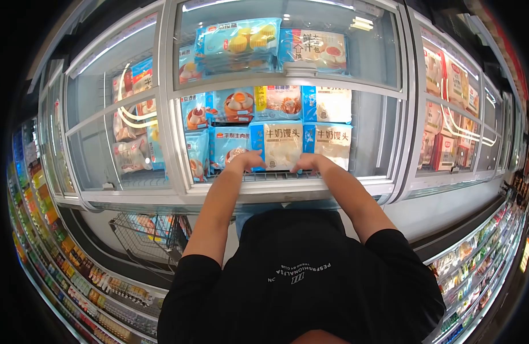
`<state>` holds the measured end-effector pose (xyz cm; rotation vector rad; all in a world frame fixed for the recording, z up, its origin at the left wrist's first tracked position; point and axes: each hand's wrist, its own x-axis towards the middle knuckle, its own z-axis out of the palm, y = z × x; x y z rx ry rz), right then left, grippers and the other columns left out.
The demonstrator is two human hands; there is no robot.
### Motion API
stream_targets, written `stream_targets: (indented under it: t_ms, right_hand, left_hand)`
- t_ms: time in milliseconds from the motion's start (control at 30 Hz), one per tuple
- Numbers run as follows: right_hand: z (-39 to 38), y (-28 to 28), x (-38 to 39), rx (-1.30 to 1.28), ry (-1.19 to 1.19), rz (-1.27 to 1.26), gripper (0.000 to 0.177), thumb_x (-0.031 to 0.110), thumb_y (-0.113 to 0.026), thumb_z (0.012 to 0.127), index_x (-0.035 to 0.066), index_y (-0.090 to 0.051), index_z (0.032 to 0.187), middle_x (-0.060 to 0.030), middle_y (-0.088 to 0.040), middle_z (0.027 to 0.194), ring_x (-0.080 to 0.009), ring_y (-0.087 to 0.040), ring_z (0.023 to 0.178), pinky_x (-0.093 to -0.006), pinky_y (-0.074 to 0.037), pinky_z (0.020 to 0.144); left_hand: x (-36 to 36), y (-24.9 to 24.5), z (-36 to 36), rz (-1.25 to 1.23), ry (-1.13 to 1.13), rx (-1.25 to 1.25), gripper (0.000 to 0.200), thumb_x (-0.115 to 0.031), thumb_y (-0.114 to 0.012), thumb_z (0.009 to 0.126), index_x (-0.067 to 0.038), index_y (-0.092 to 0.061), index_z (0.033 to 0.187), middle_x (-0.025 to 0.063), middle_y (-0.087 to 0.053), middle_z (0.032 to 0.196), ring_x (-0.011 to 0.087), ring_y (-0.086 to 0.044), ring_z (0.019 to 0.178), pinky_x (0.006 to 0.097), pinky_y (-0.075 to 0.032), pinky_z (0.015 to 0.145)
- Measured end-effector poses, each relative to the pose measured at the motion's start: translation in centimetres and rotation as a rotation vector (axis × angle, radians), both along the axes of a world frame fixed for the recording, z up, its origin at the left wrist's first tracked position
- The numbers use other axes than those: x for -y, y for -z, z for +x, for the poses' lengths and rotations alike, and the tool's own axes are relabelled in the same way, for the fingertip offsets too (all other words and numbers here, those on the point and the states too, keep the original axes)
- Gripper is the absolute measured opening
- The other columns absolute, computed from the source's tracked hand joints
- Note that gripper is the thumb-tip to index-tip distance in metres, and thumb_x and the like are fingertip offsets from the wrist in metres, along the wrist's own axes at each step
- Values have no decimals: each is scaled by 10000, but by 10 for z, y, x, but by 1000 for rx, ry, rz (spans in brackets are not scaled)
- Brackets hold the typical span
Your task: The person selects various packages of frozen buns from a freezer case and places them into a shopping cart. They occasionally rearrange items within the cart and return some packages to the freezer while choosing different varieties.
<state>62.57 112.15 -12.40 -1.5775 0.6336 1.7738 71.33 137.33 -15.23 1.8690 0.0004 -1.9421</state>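
Both of my arms reach into an open chest freezer (287, 190). My left hand (248, 160) and my right hand (306, 163) grip the lower corners of a blue-and-white bag of frozen steamed buns (283, 144), which stands in the front row. An identical bag (331, 141) stands just to its right. A blue bag with an orange label (231, 143) is on its left. More frozen-food bags fill the rows behind.
Sliding glass lids (287, 51) cover the back part of the freezer and the neighbouring sections (118, 123) left and right. A wire shopping cart (147, 232) stands at my lower left. Stocked shelves (476, 258) curve along both sides of the aisle.
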Motion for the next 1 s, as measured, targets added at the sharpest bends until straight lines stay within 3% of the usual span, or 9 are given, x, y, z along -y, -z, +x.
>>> stream_targets:
  t_ms: [167, 233, 367, 500, 567, 700, 833, 900, 1000]
  right_hand:
    - [13, -17, -1, 54, -179, -24, 837, 426, -807, 779, -44, -506, 1403, -228, -545, 1391, -369, -590, 1207, -464, -590, 833]
    - [2, -14, 2, 210, -194, -4, 902, 442, -816, 753, -42, -473, 1434, -226, -530, 1417, -373, -581, 1228, -455, -586, 848]
    - [-16, 22, 13, 506, -345, 60, 954, 450, -816, 738, -31, -436, 1469, -213, -498, 1469, -381, -562, 1263, -437, -579, 871]
    - [-7, 3, 18, 550, -120, 64, 784, 351, -766, 835, -47, -464, 1439, -227, -555, 1401, -329, -612, 1202, -402, -579, 853]
    - [5, -47, 12, 509, 119, 65, 702, 308, -742, 871, -53, -485, 1415, -211, -609, 1315, -266, -655, 1096, -378, -578, 795]
    - [-1, -72, 5, 696, 324, 154, 558, 247, -736, 885, -64, -551, 1309, -185, -677, 1182, -220, -674, 962, -324, -557, 741]
    - [-6, -94, -2, 1059, 219, 197, 368, 152, -729, 900, -44, -604, 1186, -128, -691, 1054, -176, -650, 883, -285, -516, 763]
    - [-6, -111, -17, 1110, 294, 281, 274, 116, -733, 894, -31, -619, 1095, -101, -684, 997, -158, -645, 867, -277, -508, 795]
    - [0, -145, -59, 1213, 161, 389, 180, 70, -714, 902, -4, -610, 1028, -56, -666, 940, -121, -629, 851, -252, -500, 772]
  left_hand:
    - [-1, 8, 5, -89, 150, 191, 794, -227, -753, 830, -40, -394, 1512, 168, -563, 1413, 292, -655, 1112, 405, -565, 873]
    - [3, -30, 18, -56, 262, 313, 736, -221, -746, 822, -43, -457, 1476, 177, -615, 1347, 281, -665, 1093, 390, -563, 864]
    - [-8, -41, 11, -99, -146, 535, 621, -202, -721, 843, -59, -529, 1416, 172, -669, 1251, 252, -694, 1016, 366, -568, 845]
    - [-14, -94, -9, -336, -503, 745, 522, -177, -687, 884, -58, -556, 1375, 146, -684, 1215, 232, -708, 977, 358, -572, 837]
    - [-23, -134, -30, -401, -640, 870, 460, -148, -674, 897, -57, -578, 1337, 127, -699, 1165, 219, -708, 971, 348, -573, 829]
    - [-48, -203, -89, -494, -864, 1053, 395, -92, -657, 898, -47, -616, 1288, 121, -712, 1102, 202, -700, 950, 348, -554, 841]
    - [-82, -238, -159, -450, -1140, 1106, 381, -60, -627, 925, -64, -607, 1305, 92, -718, 1078, 183, -677, 979, 340, -546, 843]
    - [-103, -259, -194, -303, -1180, 1184, 393, -48, -617, 930, -76, -596, 1321, 83, -717, 1068, 159, -667, 955, 320, -538, 828]
    - [-134, -272, -250, -233, -1319, 1381, 400, -20, -614, 927, -78, -593, 1322, 70, -712, 1055, 131, -652, 924, 282, -521, 802]
